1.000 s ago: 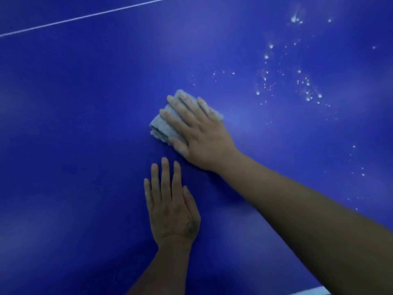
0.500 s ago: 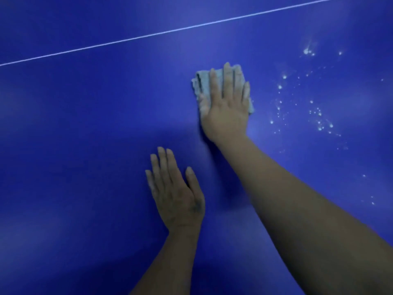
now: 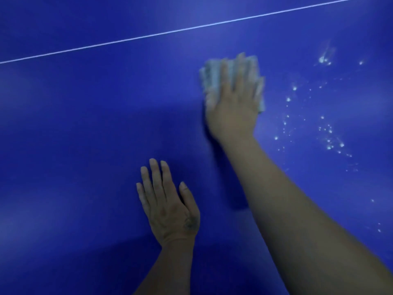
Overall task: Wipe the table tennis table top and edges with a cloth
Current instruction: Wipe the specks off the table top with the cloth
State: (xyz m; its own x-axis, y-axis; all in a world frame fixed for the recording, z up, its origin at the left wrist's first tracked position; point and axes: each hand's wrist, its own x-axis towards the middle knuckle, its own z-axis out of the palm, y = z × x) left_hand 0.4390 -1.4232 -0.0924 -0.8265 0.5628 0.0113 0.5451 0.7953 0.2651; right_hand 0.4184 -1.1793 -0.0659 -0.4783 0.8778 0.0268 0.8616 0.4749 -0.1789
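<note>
Since a second ago the right hand (image 3: 232, 103) has swept the cloth (image 3: 212, 78) away from the left hand (image 3: 168, 207), out toward one o'clock, and its fingers now point to twelve instead of ten. It lies flat on the folded grey cloth, fingers straight and slightly spread, pressing it to the blue table (image 3: 74, 135); hand and cloth are motion-blurred. The left hand rests palm down at six o'clock, fingers straight, holding nothing. Droplets (image 3: 327, 133) speckle the surface at three o'clock of the cloth, just beside it. A white line (image 3: 148, 36) crosses at twelve.
</note>
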